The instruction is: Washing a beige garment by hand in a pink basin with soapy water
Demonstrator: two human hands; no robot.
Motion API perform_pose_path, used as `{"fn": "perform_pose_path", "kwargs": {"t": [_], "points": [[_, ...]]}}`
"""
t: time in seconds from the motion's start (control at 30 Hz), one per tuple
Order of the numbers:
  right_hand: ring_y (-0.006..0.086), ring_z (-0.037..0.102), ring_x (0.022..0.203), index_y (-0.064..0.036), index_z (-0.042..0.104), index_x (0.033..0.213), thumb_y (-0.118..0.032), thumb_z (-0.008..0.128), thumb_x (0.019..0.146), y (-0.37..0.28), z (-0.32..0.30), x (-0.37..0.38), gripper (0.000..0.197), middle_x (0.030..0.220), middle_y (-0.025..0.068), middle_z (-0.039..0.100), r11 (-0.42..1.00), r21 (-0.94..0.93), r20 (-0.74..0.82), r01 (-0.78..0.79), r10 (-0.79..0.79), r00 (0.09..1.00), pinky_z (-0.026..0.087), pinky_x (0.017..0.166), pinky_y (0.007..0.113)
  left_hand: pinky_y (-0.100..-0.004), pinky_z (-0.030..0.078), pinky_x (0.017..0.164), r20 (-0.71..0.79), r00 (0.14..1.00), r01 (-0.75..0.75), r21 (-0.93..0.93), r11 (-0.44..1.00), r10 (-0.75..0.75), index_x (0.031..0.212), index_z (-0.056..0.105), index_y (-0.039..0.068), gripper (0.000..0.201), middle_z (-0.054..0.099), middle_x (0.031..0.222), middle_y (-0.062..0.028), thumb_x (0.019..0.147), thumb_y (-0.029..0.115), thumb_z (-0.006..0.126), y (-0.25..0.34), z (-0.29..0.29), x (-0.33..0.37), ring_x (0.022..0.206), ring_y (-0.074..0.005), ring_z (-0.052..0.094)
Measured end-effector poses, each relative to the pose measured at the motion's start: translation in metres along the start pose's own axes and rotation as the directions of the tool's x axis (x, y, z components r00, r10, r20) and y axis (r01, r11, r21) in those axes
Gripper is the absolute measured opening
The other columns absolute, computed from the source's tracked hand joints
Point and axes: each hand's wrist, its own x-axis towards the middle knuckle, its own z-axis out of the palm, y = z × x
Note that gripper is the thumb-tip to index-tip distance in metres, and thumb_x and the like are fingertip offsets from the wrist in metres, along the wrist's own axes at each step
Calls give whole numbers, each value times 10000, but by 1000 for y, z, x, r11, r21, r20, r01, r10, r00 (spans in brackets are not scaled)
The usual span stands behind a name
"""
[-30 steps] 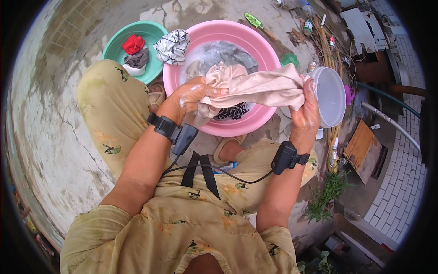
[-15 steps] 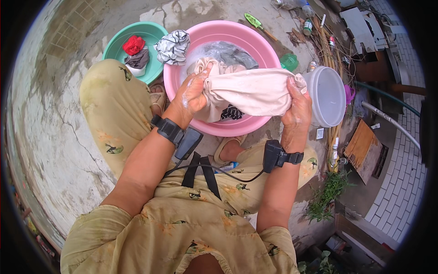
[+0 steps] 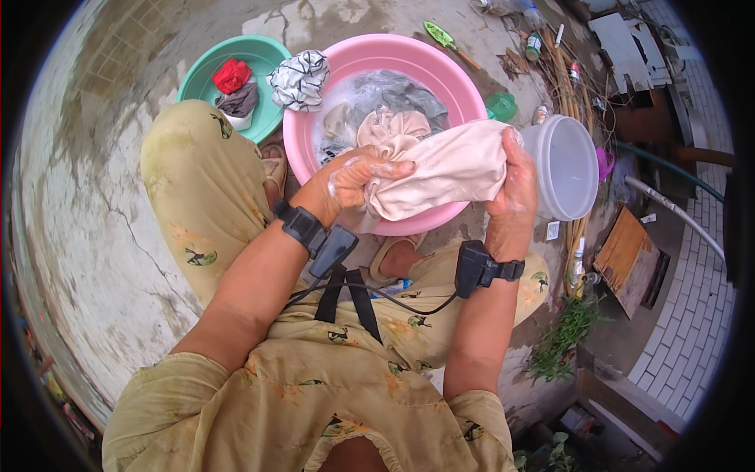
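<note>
A wet, pale pink garment (image 3: 450, 167) stretches between my two hands over the near right rim of a pink basin (image 3: 454, 61). My left hand (image 3: 351, 178), with suds on it, grips the garment's left side, thumb on top. At its right end my right hand (image 3: 515, 177) is closed on the cloth. Part of the same pale cloth hangs down into the basin. Soapy water and grey clothes (image 3: 413, 102) fill the basin behind it. A white cloth with dark stripes (image 3: 300, 81) is draped over the basin's left rim.
A green basin (image 3: 193, 69) at the far left holds a red cloth (image 3: 231, 76) and a dark grey one (image 3: 238, 101). Close to my right hand stands a translucent bucket (image 3: 568, 169). A green brush (image 3: 439, 34) lies behind the pink basin. Sticks (image 3: 563, 79) and bottles litter the right side.
My left hand has moved down and right along the garment, its thumb now pointing right. The stretched part is shorter and bunched wider. More of the basin's contents shows.
</note>
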Motion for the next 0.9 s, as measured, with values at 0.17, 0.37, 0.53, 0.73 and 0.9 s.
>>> {"fn": "perform_pose_path", "kwargs": {"t": [0.17, 0.37, 0.53, 0.73, 0.9], "points": [[254, 640, 869, 68, 537, 1049, -108, 529, 909, 4, -12, 8, 225, 982, 167, 631, 995, -4, -80, -98, 98, 992, 536, 789, 369, -375, 475, 923, 10, 989, -147, -61, 987, 147, 1264, 448, 26, 424, 564, 1184, -109, 880, 123, 599, 5, 8, -2, 1075, -219, 566], [255, 616, 954, 65, 509, 1138, -117, 567, 882, 6, -3, 3, 319, 1073, 164, 613, 951, -308, -115, -24, -12, 993, 502, 864, 399, -399, 463, 948, 88, 969, -218, -145, 965, 232, 1299, 398, 20, 480, 529, 1232, -121, 885, 162, 596, 6, 14, -6, 1119, -244, 544], [224, 589, 947, 51, 439, 1216, -158, 621, 861, -12, 2, -13, 450, 1119, 178, 577, 908, -414, -119, 67, -127, 985, 499, 808, 360, -382, 491, 917, 40, 951, -305, -28, 952, 306, 1230, 451, 5, 495, 563, 1154, -141, 768, -33, 623, 12, 9, -10, 1056, -240, 583], [307, 522, 1116, 89, 413, 1242, -129, 536, 906, -92, -11, -103, 418, 1228, 256, 494, 852, -284, -25, 440, -465, 885, 444, 946, 413, -427, 504, 891, -55, 956, -293, -145, 945, 288, 1197, 462, 9, 524, 569, 1122, -150, 700, -126, 557, 7, 5, -7, 1024, -261, 596], [334, 512, 1135, 107, 403, 1249, -120, 507, 919, -112, -98, -195, 414, 1237, 264, 487, 786, -328, -308, 524, -613, 728, 433, 974, 428, -515, 482, 910, -94, 942, -335, -195, 922, 322, 1194, 451, -63, 446, 572, 1096, -203, 749, -76, 490, 10, -47, -4, 1003, -330, 593]]}}
